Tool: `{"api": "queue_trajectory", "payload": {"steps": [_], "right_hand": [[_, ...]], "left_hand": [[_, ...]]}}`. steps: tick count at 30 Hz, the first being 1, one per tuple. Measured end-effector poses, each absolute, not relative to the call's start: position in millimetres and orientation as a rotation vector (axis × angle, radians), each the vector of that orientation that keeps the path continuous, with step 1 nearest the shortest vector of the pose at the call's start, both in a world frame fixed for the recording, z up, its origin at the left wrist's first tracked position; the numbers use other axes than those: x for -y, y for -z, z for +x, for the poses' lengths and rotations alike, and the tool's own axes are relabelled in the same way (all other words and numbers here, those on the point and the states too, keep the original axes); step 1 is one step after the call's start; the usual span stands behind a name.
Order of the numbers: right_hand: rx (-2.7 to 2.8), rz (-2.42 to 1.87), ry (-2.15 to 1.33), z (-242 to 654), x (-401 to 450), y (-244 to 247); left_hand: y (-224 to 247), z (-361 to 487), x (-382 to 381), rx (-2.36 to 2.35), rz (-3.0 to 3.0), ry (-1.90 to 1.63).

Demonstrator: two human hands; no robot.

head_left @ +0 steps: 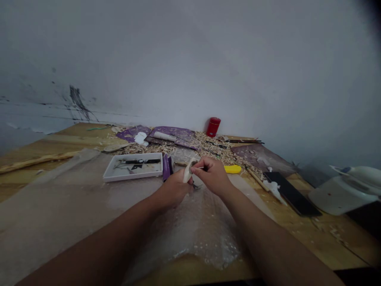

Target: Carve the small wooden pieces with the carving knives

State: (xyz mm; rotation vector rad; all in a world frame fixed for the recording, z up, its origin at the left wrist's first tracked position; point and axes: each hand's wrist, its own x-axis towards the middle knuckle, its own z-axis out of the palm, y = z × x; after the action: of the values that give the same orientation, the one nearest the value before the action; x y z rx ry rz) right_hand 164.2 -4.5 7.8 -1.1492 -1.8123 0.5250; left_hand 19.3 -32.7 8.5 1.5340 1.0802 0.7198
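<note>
Both hands are at the middle of the scene, and here is the pale, rounded, wood-like piece (187, 173), up off the table and right between them. The left hand (174, 188) has its fingers wrapped round it, clamped from the left and below; the right hand (212, 174) comes in from the right, thumb and fingertips drawn together at the piece's edge, though whether they pinch it or some small tool I cannot tell. How far along are we? The outline looks rounded already, so I'd judge some shaping is done, and the heap of curled, pale wood shavings (205, 145) on the far side hints at plenty cut away, though not from which piece. It is in hand, not set down, so this looks mid-work; what is left on its surface is too small to read. Just left of the hands sits the shallow, white, rectangular tray (133, 178), a slim black tool (143, 161) lying inside it, and to the right a bright yellow, smooth handle-like thing (233, 169), all on the near side of the shavings.
</note>
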Motion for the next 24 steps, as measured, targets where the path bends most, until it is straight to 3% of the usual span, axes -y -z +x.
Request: {"api": "queue_trajectory", "payload": {"steps": [5, 9, 12, 19, 22, 24], "right_hand": [[2.016, -1.114, 0.388, 158.4, 12.6, -2.0], [2.016, -1.075, 0.666, 156.3, 14.6, 1.1], [1.987, -1.034, 0.447, 158.3, 10.9, 0.9], [1.593, -1.059, -0.836, 164.6, 1.6, -5.9], [1.637, -1.053, -0.88, 164.5, 1.8, -7.8], [1.783, -1.113, -0.648, 163.5, 3.5, -7.6]], "left_hand": [[-4.6, 21.5, 29.5, -1.12, 1.713, -0.841], [-3.7, 22.6, 28.4, -1.009, 1.767, -0.987], [-6.4, 22.2, 30.1, -1.072, 1.706, -0.9], [-11.6, 20.9, 34.3, -1.138, 1.612, -0.773], [-8.6, 20.3, 31.8, -1.127, 1.599, -0.75], [-4.0, 20.1, 28.6, -1.14, 1.63, -0.777]]}}
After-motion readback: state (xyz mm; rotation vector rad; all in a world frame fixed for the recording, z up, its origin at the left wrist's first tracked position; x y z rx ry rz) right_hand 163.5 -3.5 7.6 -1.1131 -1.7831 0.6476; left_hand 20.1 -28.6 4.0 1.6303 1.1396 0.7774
